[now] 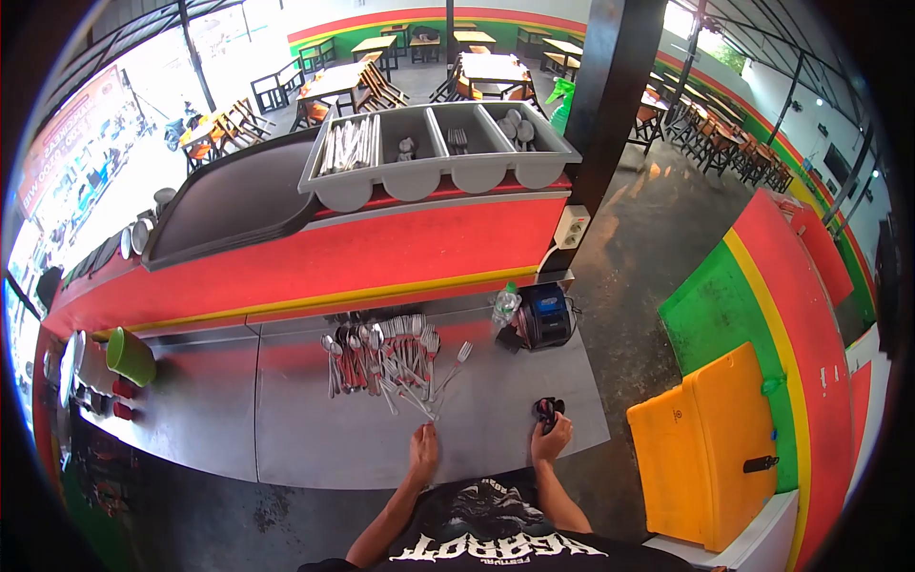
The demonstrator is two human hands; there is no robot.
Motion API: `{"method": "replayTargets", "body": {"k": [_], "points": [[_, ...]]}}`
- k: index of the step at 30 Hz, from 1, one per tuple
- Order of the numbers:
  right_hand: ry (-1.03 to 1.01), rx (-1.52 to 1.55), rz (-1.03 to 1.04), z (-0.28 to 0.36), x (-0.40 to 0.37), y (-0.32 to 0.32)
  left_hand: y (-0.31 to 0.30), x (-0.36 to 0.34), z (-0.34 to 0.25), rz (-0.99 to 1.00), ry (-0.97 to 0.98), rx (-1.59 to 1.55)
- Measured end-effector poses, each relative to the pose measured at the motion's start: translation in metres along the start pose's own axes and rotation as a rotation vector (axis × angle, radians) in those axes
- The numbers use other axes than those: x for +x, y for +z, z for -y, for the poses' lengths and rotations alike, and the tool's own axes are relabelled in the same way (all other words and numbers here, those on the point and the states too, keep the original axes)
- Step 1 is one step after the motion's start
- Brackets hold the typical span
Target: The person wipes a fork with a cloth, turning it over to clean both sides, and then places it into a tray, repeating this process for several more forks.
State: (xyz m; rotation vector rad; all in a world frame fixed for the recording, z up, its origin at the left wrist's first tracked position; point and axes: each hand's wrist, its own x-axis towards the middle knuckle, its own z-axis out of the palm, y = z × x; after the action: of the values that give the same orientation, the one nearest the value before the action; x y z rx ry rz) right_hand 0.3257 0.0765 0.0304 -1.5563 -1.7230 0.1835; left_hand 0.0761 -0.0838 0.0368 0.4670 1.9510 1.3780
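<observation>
two hands (423,454), one cutlery pile (412,351), one grey bin (477,170), four compartments (404,131), one plastic bottle (506,305)

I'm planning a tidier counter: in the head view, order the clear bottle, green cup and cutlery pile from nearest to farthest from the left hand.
From the left hand:
1. Cutlery pile, just ahead.
2. Clear bottle, ahead and right.
3. Green cup, well off left.

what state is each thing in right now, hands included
left hand: fingers beside the pile's nearest handles, grip unclear
right hand: closed on a dark item
cutlery pile: loose, overlapping
cutlery box: four compartments, all holding cutlery, leftmost fullest
bottle: upright, green cap on
socket: no plug visible in its outlets
black tray: lying flat
</observation>
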Motion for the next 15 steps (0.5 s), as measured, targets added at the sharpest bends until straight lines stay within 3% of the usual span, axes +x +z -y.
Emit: {"method": "replayTargets", "body": {"k": [2, 5, 8, 15], "points": [[0.047, -0.092, 0.044, 0.001, -0.001, -0.002, 0.001, -0.004, -0.027, -0.006, -0.041, 0.113], [0.05, -0.147, 0.02, 0.0, 0.0, 0.002, 0.009, -0.003, -0.029, 0.095, -0.008, -0.003], [0.071, -0.183, 0.031, 0.003, 0.001, 0.001, 0.011, -0.013, -0.062, 0.275, -0.267, -0.409], [0.115, -0.175, 0.034, 0.003, 0.001, 0.003, 0.022, -0.019, -0.065, 0.386, -0.307, -0.316]]}}
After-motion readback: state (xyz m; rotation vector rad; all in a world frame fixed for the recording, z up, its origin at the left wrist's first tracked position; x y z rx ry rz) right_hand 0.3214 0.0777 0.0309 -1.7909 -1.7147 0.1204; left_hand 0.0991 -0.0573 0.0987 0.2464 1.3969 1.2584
